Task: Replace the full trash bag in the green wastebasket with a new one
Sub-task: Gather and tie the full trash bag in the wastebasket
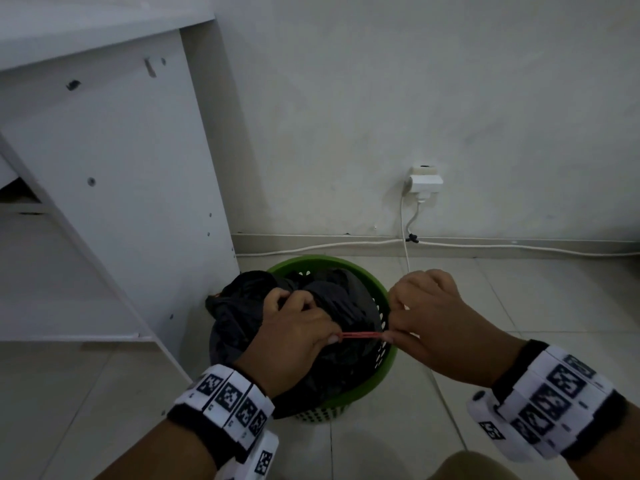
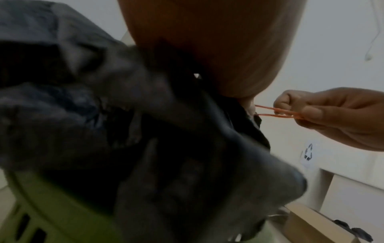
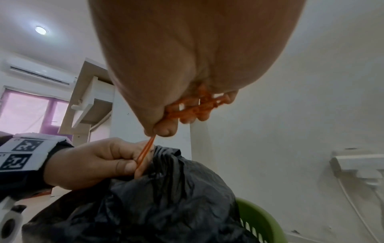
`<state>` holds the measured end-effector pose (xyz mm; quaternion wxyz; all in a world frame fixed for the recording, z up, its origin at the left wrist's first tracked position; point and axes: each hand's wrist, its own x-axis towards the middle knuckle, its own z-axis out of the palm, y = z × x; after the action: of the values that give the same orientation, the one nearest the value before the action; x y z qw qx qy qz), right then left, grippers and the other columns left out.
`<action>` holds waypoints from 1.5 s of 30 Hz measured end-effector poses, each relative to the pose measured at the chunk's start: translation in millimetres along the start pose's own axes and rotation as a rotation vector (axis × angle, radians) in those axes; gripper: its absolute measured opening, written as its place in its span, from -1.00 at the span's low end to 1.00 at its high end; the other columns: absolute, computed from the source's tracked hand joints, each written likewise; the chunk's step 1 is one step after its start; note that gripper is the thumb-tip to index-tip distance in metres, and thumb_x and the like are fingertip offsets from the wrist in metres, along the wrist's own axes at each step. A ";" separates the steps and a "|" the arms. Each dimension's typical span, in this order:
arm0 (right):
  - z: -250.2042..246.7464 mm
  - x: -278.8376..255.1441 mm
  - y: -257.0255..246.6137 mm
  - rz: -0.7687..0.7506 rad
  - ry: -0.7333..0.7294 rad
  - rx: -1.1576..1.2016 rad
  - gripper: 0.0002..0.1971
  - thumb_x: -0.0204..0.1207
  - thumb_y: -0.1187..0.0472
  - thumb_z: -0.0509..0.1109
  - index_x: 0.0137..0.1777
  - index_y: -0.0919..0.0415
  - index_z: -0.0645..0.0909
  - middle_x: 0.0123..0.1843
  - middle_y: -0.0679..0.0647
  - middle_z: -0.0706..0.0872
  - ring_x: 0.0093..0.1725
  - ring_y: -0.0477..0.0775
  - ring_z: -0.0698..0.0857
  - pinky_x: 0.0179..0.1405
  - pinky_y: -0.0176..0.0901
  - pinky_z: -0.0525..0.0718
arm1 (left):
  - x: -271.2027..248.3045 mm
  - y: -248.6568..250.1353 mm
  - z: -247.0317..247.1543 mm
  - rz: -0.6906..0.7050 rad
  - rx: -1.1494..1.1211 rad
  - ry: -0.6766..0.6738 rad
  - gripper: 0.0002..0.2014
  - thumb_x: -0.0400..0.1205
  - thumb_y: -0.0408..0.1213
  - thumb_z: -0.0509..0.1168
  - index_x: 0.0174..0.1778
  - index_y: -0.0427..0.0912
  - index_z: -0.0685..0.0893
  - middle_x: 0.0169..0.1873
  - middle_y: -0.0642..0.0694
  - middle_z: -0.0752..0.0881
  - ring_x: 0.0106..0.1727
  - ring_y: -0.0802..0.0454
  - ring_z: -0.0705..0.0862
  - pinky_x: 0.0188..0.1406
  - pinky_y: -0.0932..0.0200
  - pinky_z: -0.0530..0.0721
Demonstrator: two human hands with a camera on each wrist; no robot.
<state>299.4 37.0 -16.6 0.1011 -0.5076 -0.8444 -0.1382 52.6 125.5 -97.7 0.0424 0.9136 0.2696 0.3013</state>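
A green perforated wastebasket (image 1: 388, 368) stands on the tiled floor with a full black trash bag (image 1: 235, 306) bulging out of it. My left hand (image 1: 294, 327) grips the gathered neck of the bag and hooks one end of a red rubber band (image 1: 362, 336). My right hand (image 1: 426, 320) pinches the other end, and the band is stretched taut between them. In the right wrist view the rubber band (image 3: 145, 152) runs from my right hand (image 3: 164, 129) down to the left hand (image 3: 97, 161) at the bag (image 3: 166, 197); more red bands (image 3: 197, 106) are bunched in the right palm.
A white desk side panel (image 1: 131, 202) stands directly left of the basket. A wall socket with adapter (image 1: 424, 183) and white cables (image 1: 485, 245) along the skirting lie behind. A cardboard box (image 2: 311, 225) shows in the left wrist view.
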 end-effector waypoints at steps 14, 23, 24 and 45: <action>15.7 -36.1 42.3 0.162 -0.204 -0.139 -0.62 0.62 -0.16 0.05 -0.29 -0.10 0.59 -0.27 -0.16 0.60 -0.14 0.02 0.64 0.19 0.11 0.41 | 2.5 -27.1 -5.8 -0.134 0.170 -0.197 -0.66 0.70 -0.01 0.00 -0.23 0.12 0.65 -0.27 0.21 0.66 0.09 0.05 0.47 0.23 0.03 0.18; 25.7 22.2 -28.1 0.306 0.081 0.338 -0.40 0.55 -0.21 0.29 0.47 0.15 0.52 0.36 0.09 0.66 0.35 0.11 0.58 0.40 0.03 0.47 | 26.8 16.3 -12.3 -0.228 0.107 -0.270 -0.60 0.73 0.00 -0.17 -0.10 0.06 0.58 -0.14 0.16 0.64 0.14 0.09 0.49 0.41 -0.06 0.14; 28.0 28.8 -34.1 0.319 0.061 0.413 -0.44 0.57 -0.18 0.27 0.46 0.14 0.54 0.30 0.06 0.70 0.28 0.09 0.63 0.36 0.04 0.54 | 27.7 20.1 -13.2 -0.223 0.096 -0.261 -0.60 0.74 0.01 -0.17 -0.10 0.06 0.57 -0.14 0.17 0.63 0.14 0.09 0.48 0.42 -0.08 0.15; 34.2 42.3 -33.5 0.538 -0.012 0.778 -0.73 0.65 -0.06 0.32 -0.21 0.05 0.66 -0.32 -0.07 0.70 -0.29 -0.17 0.66 -0.38 -0.40 0.53 | 19.5 22.1 -4.7 -0.380 -0.270 -0.089 -0.50 0.72 0.09 -0.19 0.15 0.11 0.68 0.02 0.19 0.61 0.19 0.16 0.40 0.34 -0.01 0.24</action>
<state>249.0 68.6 -40.0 0.3112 -0.6334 -0.6726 0.2226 73.3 116.4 -78.3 0.2319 0.8450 0.3918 0.2805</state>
